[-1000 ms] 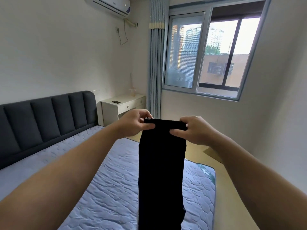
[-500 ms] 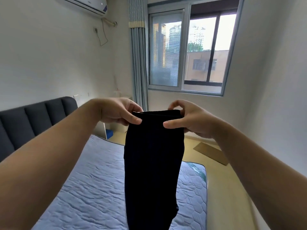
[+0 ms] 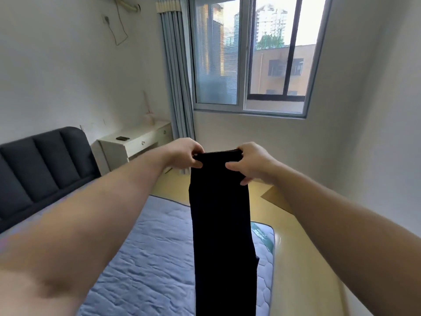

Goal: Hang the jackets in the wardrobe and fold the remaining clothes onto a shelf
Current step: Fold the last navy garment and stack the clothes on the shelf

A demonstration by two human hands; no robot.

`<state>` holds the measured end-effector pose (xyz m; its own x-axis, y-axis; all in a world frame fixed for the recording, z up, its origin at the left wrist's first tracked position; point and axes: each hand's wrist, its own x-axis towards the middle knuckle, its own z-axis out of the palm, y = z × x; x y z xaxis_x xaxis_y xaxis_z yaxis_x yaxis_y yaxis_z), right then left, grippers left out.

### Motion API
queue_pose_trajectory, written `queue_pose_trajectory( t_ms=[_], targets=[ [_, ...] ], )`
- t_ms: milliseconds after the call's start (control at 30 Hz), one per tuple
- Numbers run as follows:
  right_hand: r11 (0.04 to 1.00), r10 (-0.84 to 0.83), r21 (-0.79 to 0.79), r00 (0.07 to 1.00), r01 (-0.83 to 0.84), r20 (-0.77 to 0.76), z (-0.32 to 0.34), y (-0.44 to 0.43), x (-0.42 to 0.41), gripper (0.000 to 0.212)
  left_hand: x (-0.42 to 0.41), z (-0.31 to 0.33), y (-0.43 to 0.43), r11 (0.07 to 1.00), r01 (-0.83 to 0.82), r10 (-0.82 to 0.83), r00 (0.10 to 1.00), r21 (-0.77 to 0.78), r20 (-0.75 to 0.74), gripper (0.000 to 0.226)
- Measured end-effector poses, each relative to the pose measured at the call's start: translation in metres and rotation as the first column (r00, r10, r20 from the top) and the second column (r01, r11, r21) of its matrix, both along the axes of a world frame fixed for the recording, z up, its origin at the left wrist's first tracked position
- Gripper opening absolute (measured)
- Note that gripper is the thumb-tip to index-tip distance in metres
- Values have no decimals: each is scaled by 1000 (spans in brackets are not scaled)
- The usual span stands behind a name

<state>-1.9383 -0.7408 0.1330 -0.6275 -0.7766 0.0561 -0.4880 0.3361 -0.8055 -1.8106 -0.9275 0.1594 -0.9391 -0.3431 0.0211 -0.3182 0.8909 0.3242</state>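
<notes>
By bed (image 3: 148, 258), left hand (image 3: 185, 153), right hand (image 3: 252, 163) (pinching garment (image 3: 221, 224))

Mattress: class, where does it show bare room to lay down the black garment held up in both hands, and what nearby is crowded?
The quilted mattress shows bare from the dark headboard across to the hanging black garment. Crowded spots: the nightstand top with a phone, and the floor by the cardboard.

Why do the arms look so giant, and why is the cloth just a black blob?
Head view: the wide-angle lens stretches things near the edges, so the left forearm balloons and looks smeared; head view again: the black garment shows no folds, probably because the daylight comes from the window behind it, where the sky is washed out white.
</notes>
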Motion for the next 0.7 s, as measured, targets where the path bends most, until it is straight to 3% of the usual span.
queue_pose_trajectory(
  t_ms=[67,167,233,400,700],
  targets=[
    [997,-69,-33,998,69,6,-11,-7,-32,19,-38,-18,2,996,-84,88,991,40,-101,15],
    [987,-159,-59,954,149,-254,-17,-9,-64,20,-72,-38,10,950,-132,207,945,283,-253,13],
    [978,-197,-131,931,163,-307,-17,-6,-74,18,-83,-40,14,927,-89,226,909,365,-351,17],
    [955,-216,-277,892,107,-398,-8,2,-73,16,-82,-25,20,922,-18,232,826,388,-513,22],
    [958,-157,-287,832,-2,-532,-24,30,32,18,29,-53,43,863,62,266,788,502,-555,23]
  ],
)
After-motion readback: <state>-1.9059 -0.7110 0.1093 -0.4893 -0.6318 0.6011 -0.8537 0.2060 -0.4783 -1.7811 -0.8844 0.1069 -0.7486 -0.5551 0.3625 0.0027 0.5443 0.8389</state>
